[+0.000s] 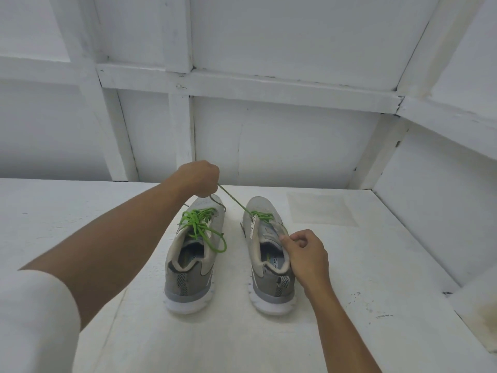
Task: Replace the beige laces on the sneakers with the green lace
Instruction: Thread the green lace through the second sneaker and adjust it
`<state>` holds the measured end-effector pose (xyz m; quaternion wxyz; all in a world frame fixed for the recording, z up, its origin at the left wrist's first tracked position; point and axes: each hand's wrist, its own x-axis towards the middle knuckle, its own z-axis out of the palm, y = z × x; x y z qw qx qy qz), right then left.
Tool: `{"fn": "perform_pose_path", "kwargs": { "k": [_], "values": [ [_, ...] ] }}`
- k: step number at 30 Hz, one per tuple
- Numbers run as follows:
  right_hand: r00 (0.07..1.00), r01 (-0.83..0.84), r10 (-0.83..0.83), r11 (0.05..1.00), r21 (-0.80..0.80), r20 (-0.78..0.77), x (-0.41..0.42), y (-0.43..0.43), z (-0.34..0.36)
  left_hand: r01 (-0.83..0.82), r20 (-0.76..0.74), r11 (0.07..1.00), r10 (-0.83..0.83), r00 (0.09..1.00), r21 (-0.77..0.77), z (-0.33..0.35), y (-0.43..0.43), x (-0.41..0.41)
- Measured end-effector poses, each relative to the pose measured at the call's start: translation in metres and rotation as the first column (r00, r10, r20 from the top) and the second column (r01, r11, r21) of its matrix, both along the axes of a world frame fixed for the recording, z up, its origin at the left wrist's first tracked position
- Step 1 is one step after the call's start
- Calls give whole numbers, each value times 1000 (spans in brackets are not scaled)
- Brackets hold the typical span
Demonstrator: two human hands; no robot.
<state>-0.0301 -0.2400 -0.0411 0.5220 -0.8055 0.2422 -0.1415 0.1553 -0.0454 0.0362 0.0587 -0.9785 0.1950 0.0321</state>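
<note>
One strand of the green lace (262, 215) runs taut from the right sneaker (269, 281) up and leftward into my left hand (201, 179). On that shoe the lace crosses only the eyelets nearest the toe. My left hand is curled into a fist around the strand, held in the air above the toe of the left sneaker (192, 267).

My right hand (306, 254) sits at the right side of the right sneaker's opening. Its thumb and forefinger pinch what looks like the upper eyelet edge of the shoe, though the fingers cover the spot and I cannot make out whether a lace end lies between them.

The left sneaker carries a second green lace (197, 224), threaded through and lying in loose loops over the tongue, with one loop hanging off the shoe's right side.

Both shoes stand side by side near the middle of the white surface (376, 265), heels toward me and toes toward its far edge. White panelled walls (282, 144) rise from the far and right edges. A white sleeve (35, 319) covers my upper left arm.
</note>
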Motion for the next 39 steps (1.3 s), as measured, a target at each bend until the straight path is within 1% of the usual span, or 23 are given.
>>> {"fn": "perform_pose_path", "kwargs": {
  "k": [3,7,9,11,14,15,16,18,20,21,22,27,29,31,34,36,38,39],
  "values": [
    [1000,2,-2,1000,1,-1,0,0,0,-17,-24,1000,17,1000,-7,-8,7,3],
    [1000,4,-4,1000,9,-3,2,0,-1,-51,-7,986,50,999,-157,-9,21,18],
    [1000,6,-6,1000,7,-3,2,1,-1,-35,53,977,48,997,-208,-3,26,26],
    [1000,8,-8,1000,5,-2,2,1,-1,-14,154,955,62,986,-296,2,23,32],
    [1000,12,-12,1000,4,-6,2,2,0,87,287,885,55,956,-458,4,-2,33],
    [1000,13,-13,1000,7,-5,2,2,0,121,308,843,55,950,-524,4,-13,33],
    [1000,16,-16,1000,11,-3,1,2,0,139,300,782,64,952,-608,5,-25,29],
    [1000,23,-23,1000,18,5,1,2,-1,147,239,608,72,968,-780,7,-45,22],
    [1000,24,-24,1000,19,9,1,1,-2,137,165,419,31,986,-898,9,-61,13],
    [1000,25,-25,1000,16,8,1,1,-2,127,133,368,-10,991,-921,12,-67,8],
    [1000,26,-26,1000,13,7,1,1,-2,124,115,358,-48,992,-926,14,-72,3],
    [1000,20,-20,1000,-3,-3,2,0,-3,146,92,384,-156,983,-912,32,-69,-8],
    [1000,4,-5,1000,-8,-15,4,-1,-3,174,116,386,-168,979,-906,42,-57,-12],
    [999,-16,15,1000,-14,-46,7,-5,0,199,145,368,-170,975,-908,52,-44,-16],
    [993,-64,59,997,-45,-103,14,-10,5,217,174,294,-168,970,-931,64,-22,-23],
    [988,-98,88,993,-69,-127,18,-13,9,268,235,240,-159,959,-933,70,-8,-27],
    [982,-128,113,988,-91,-153,22,-15,12,327,304,205,-136,943,-923,75,2,-31],
    [978,-140,122,985,-102,-167,24,-15,12,329,310,169,-130,942,-929,78,5,-33]
  ]
}}
